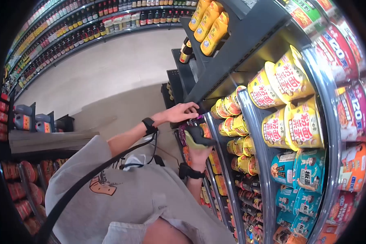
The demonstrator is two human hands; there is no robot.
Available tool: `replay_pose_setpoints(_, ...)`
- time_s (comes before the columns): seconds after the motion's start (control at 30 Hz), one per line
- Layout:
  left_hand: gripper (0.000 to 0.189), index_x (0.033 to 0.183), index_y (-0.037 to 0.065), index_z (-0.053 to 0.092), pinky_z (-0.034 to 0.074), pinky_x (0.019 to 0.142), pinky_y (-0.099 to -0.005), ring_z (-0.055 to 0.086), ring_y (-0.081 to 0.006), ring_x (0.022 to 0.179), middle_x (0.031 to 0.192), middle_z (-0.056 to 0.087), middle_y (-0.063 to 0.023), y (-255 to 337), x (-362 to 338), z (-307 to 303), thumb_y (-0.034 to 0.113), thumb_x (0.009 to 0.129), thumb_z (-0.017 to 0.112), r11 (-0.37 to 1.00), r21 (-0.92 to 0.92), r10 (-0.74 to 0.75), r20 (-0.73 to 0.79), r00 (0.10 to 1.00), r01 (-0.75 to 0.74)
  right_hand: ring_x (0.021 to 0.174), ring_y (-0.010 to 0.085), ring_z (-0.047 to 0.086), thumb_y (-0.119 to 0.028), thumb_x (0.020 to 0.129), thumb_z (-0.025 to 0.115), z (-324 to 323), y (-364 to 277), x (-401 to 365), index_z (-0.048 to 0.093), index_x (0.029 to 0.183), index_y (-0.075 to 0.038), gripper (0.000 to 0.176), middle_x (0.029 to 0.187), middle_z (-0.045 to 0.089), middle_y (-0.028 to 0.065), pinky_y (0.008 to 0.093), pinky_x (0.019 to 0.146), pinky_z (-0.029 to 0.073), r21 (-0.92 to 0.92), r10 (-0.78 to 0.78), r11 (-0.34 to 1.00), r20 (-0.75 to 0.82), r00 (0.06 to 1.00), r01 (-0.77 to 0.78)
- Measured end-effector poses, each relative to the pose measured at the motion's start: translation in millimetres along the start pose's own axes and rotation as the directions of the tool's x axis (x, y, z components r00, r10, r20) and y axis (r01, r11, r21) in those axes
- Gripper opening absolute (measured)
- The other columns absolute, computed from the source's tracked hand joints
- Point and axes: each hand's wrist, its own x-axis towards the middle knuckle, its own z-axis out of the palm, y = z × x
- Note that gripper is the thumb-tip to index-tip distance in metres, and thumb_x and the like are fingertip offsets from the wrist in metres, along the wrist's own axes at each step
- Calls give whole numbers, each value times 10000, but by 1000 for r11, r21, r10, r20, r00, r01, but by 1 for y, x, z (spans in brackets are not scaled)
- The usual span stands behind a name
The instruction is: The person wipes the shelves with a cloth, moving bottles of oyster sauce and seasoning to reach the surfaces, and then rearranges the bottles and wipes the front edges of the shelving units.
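My left hand (182, 112) reaches to the end of the instant-noodle shelf, its fingers apart and slightly bent. Just under its fingertips are purple packages (197, 119) at the shelf's end. Below it, my right hand (199, 156) is at the front of the same lower shelf, closed round a black and yellow-green cloth-like thing (196, 138). That thing covers most of its fingers and lies against the packages there. Both wrists wear black straps. Small yellow noodle cups (227, 106) stand to the right of my hands.
Clear curved shelf rails (259, 134) run along the right, holding large yellow noodle tubs (305, 124) and teal tubs (309, 168). Yellow bottles (209, 32) stand on the dark end shelf. Bottle shelves (75, 30) line the far wall. A black cable (97, 171) crosses my grey shirt.
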Motion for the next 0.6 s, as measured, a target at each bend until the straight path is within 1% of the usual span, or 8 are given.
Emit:
replay_pose_setpoints(0.03,524,1401,53,413,476,970,-363,594,-220,1137,1255,606,-129,20,1,-11,406,1022,492,995,66,-82,60,995,78,1224,308,553,-446,956,493,18,-14,9,578,1277,-54,514,1310,592,130,501,1101,388,-7,-4,1000,-15,1000,4)
replay_pose_setpoints(0.13,559,1436,72,380,469,970,-369,575,-223,1139,1357,523,-128,11,11,-36,463,1037,416,993,-113,-16,8,1000,17,1222,278,536,-356,991,513,64,-64,48,575,1248,-42,410,1311,576,118,470,1087,395,815,305,531,72,950,-232)
replay_pose_setpoints(0.23,463,1378,95,433,476,914,-331,584,-160,1016,1268,538,-83,6,21,-73,426,1060,368,946,-315,-109,-87,990,76,1018,194,537,-146,973,543,107,-123,65,557,1075,-31,154,1063,520,50,361,933,437,281,-229,913,-251,941,297)
replay_pose_setpoints(0.3,395,1283,91,501,482,860,-313,590,-132,946,1152,572,-49,-4,26,-91,395,1066,373,920,-387,-132,-166,977,59,889,164,472,-63,932,527,136,-176,77,494,973,-4,79,972,481,58,315,823,417,-499,-755,618,-162,635,607)
replay_pose_setpoints(0.4,336,1235,98,515,481,846,-287,594,-107,910,1093,594,-35,-12,33,-116,359,1069,384,912,-406,-124,-126,984,63,858,208,536,-192,904,674,165,-236,99,471,1053,-10,311,934,535,124,352,764,482,-308,-945,302,-223,240,902)
replay_pose_setpoints(0.5,346,1222,74,520,488,771,-260,614,-103,830,1047,612,-49,-35,47,-119,360,1056,415,895,-442,-124,-117,985,60,992,259,581,-222,806,817,192,-266,123,499,1194,46,569,1084,609,152,384,904,488,-578,-996,-83,30,-80,812)
replay_pose_setpoints(0.57,346,1223,70,514,494,767,-261,617,-105,825,1048,616,-57,-35,51,-115,356,1057,414,866,-494,-139,-90,986,77,1258,410,482,-231,723,859,196,-258,150,588,1286,-48,651,1341,551,194,533,1063,368,-729,-953,-118,273,128,674)
replay_pose_setpoints(0.6,345,1225,66,509,499,762,-262,620,-106,820,1049,619,-65,-34,53,-115,352,1057,413,836,-543,-145,-82,986,78,1373,484,328,-337,748,834,195,-250,165,622,1297,-118,628,1440,464,224,603,1083,320,-832,-890,-370,446,100,415)
